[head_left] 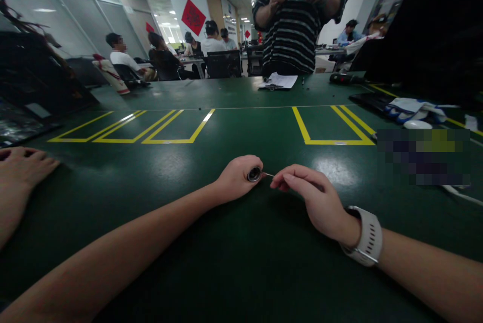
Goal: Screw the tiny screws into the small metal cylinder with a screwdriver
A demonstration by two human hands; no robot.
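My left hand (236, 178) rests on the green table (241, 127) and is closed around a small round metal cylinder (254, 174), whose open end faces right. My right hand (309, 194), with a white watch on the wrist, pinches a thin metal pin (268, 175) between thumb and forefinger. The pin's tip touches or enters the cylinder's opening. Both forearms lie on the table.
Another person's hand (22, 162) lies flat at the left edge. A person in a striped shirt (298, 16) stands across the table handling something small. Papers (278, 81), gloves (413, 109), a dark tool (343, 78) and yellow tape outlines (332, 129) lie further back.
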